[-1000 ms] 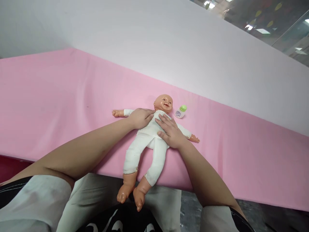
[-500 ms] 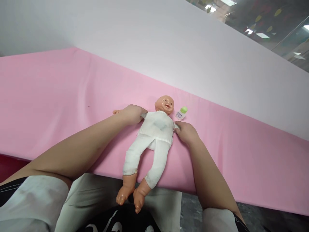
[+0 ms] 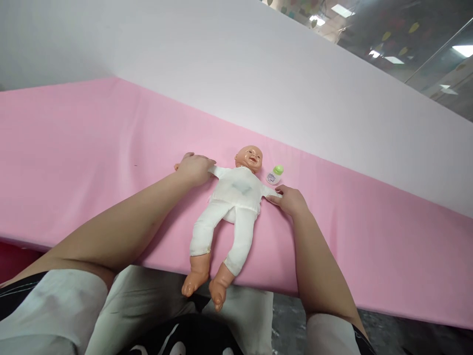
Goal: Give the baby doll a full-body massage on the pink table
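A baby doll (image 3: 238,190) with a white cloth body lies on its back, head toward the wall and bare plastic feet over the near edge of the pink surface. Around the doll's arm on the left side, my left hand (image 3: 195,169) is closed, with the doll's small hand peeking out past it. On the other side, my right hand (image 3: 291,201) grips the doll's other arm near its end, thumb and fingers around the white sleeve. That doll hand is hidden. Just above my right hand is a small clear bottle (image 3: 274,176) with a green cap.
A pink padded surface (image 3: 369,236) runs along a white wall (image 3: 221,64). Glass (image 3: 424,54) with ceiling lights showing is at the upper right. My legs in light trousers (image 3: 148,291) are below the near edge, above a dark floor (image 3: 290,325).
Both my hands have slid outward along the doll's arms, from near the shoulders toward the ends. More of the white sleeves shows, and the arms are stretched out sideways.
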`<state>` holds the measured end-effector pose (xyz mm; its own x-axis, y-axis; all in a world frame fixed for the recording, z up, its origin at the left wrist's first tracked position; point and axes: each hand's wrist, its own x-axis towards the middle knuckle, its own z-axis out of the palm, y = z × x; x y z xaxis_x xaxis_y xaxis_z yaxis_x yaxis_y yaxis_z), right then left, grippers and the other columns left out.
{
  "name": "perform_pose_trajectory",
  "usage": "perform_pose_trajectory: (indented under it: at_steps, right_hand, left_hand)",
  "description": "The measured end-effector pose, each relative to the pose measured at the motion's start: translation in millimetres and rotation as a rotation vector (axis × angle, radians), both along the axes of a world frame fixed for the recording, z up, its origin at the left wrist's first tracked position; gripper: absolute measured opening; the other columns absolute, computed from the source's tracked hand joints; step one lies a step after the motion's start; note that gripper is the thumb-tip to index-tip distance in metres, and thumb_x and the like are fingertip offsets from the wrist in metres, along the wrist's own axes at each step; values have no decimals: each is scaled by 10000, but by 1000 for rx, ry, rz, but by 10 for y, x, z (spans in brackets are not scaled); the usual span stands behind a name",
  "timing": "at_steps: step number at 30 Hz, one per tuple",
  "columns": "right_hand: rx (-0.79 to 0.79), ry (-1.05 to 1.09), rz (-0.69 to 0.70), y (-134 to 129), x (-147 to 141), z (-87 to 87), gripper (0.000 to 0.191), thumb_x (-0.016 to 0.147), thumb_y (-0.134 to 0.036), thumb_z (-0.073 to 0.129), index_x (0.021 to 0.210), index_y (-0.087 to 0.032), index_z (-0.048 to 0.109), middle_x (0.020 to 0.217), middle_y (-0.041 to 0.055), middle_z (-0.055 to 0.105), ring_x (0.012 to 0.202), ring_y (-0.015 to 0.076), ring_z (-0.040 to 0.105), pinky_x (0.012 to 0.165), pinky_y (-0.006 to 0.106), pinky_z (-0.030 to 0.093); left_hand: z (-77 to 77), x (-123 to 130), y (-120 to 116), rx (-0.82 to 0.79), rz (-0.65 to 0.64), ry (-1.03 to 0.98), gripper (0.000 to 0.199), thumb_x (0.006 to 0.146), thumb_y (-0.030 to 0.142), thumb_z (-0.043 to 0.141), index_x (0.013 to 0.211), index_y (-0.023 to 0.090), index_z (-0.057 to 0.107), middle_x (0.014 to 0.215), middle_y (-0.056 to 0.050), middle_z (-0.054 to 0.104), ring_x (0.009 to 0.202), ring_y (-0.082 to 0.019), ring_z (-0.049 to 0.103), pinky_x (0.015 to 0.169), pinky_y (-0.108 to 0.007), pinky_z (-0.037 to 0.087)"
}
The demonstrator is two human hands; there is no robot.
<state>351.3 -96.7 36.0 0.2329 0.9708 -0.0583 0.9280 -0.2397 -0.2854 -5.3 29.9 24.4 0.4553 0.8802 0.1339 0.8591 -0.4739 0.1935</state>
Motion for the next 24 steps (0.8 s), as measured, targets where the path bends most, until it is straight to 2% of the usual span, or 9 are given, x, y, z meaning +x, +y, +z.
perform_pose_trajectory:
  at_steps: [4, 6, 8, 11, 14, 17, 19, 21, 24]
  right_hand:
    - [-119, 27, -33, -50, 311, 35, 844, 719, -620, 872, 1435, -230, 654, 1406, 139, 711, 1229, 341, 686, 961, 397, 507]
    - [-147, 5, -69, -67, 436, 36, 891, 716, -594, 872, 1482, -217, 619, 1424, 150, 699, 1239, 355, 679, 968, 410, 506]
    - [-141, -7, -108, -76, 523, 24, 885, 736, -593, 851, 1494, -205, 608, 1419, 162, 697, 1233, 363, 678, 952, 416, 511]
    - [-85, -9, -124, -67, 584, -13, 787, 769, -594, 818, 1439, -218, 645, 1359, 150, 723, 1209, 346, 685, 931, 404, 517]
    - [-23, 2, -94, -34, 597, -54, 694, 771, -545, 826, 1379, -245, 673, 1287, 113, 743, 1174, 311, 689, 947, 393, 517]
    - [41, 58, -92, -13, 622, -81, 768, 710, -519, 889, 1384, -235, 655, 1309, 125, 705, 1166, 306, 678, 974, 407, 519]
    - [79, 176, -121, -20, 660, -94, 888, 636, -520, 949, 1408, -226, 622, 1311, 131, 672, 1141, 299, 675, 978, 417, 528]
    - [112, 381, -152, -36, 704, -110, 1008, 570, -505, 996, 1442, -226, 573, 1222, 103, 665, 1060, 269, 681, 945, 403, 550]
    - [197, 700, -165, -44, 751, -147, 1145, 540, -450, 1025, 1519, -263, 463, 1032, 17, 647, 864, 196, 658, 786, 333, 567]
  left_hand:
    - [-94, -211, 183, 20, 150, -51, 434, 835, 292, 648, 1262, 266, 716, 1420, -138, 687, 1383, -379, 561, 1257, -618, 201]
    - [-140, -324, 290, 11, 235, -104, 492, 833, 364, 670, 1314, 260, 688, 1491, -160, 640, 1407, -404, 539, 1253, -642, 215]
    - [-175, -417, 383, -21, 316, -160, 556, 781, 477, 737, 1282, 242, 688, 1419, -189, 676, 1339, -434, 580, 1198, -633, 324]
    - [-206, -489, 461, -142, 404, -248, 525, 696, 547, 806, 1106, 231, 714, 1142, -179, 764, 1135, -433, 678, 1012, -541, 502]
    - [-217, -483, 468, -181, 396, -330, 405, 691, 499, 810, 989, 240, 720, 1039, -150, 774, 1073, -416, 704, 900, -466, 541]
    - [-217, -452, 449, -137, 362, -451, 397, 683, 417, 818, 1035, 250, 739, 1124, -128, 778, 1150, -400, 694, 929, -435, 541]
    - [-216, -437, 447, -142, 367, -584, 477, 670, 360, 823, 1126, 248, 736, 1208, -116, 767, 1162, -369, 696, 950, -420, 547]
    - [-218, -429, 460, -197, 390, -799, 567, 658, 285, 816, 1213, 242, 714, 1253, -108, 754, 1108, -321, 715, 927, -396, 560]
    - [-231, -411, 500, -357, 421, -1166, 594, 652, 198, 785, 1238, 201, 686, 1100, -112, 766, 911, -248, 733, 800, -353, 576]
